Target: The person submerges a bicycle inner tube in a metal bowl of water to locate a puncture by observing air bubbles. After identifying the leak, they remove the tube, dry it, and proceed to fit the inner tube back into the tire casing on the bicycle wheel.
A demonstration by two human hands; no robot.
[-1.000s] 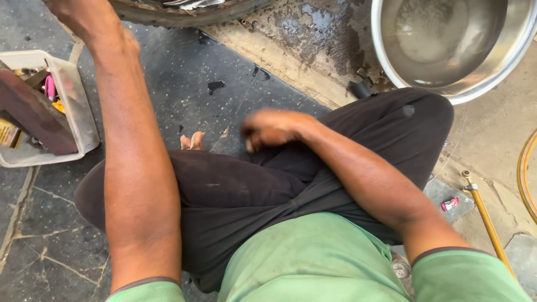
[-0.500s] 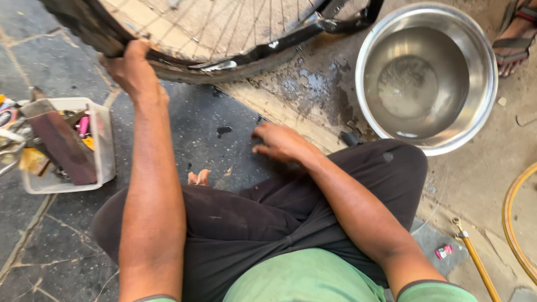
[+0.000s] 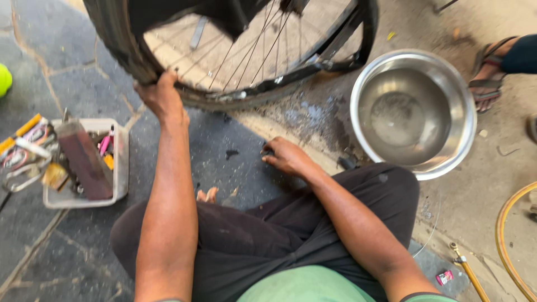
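The bicycle wheel (image 3: pixel 235 50) stands upright at the far side of the scene, ahead of your knees. Its black tyre (image 3: pixel 120 47) runs along the left and lower edge of the rim, and thin metal spokes fan out from the hub region toward the rim. The top of the wheel is cut off by the frame edge. Your left hand (image 3: pixel 162 98) is closed over the tyre at its lower left. Your right hand (image 3: pixel 285 156) rests low on the dark stone floor, just near of the wheel's bottom edge; whether it holds anything cannot be seen.
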